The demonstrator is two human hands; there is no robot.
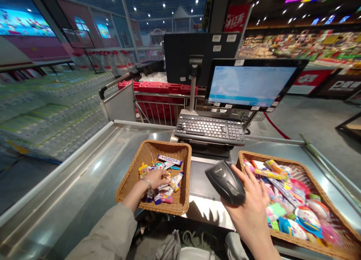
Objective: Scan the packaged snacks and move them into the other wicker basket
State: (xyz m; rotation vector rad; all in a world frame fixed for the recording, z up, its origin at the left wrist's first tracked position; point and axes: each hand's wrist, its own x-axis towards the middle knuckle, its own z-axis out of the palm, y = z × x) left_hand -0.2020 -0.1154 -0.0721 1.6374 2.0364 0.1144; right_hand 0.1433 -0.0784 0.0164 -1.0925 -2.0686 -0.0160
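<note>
My right hand is wrapped around a black handheld barcode scanner, held above the steel counter between two wicker baskets. My left hand, with a bracelet on the wrist, reaches into the left wicker basket and its fingers curl down onto the small colourful snack packets lying there; whether it grips one is hidden. The right wicker basket is heaped with several bright candy and snack packs, just right of my right hand.
A grey keyboard and a lit till screen stand behind the baskets, with a second monitor's back further off. Red shopping baskets sit in a cart beyond the steel counter. Shop shelves fill the right background.
</note>
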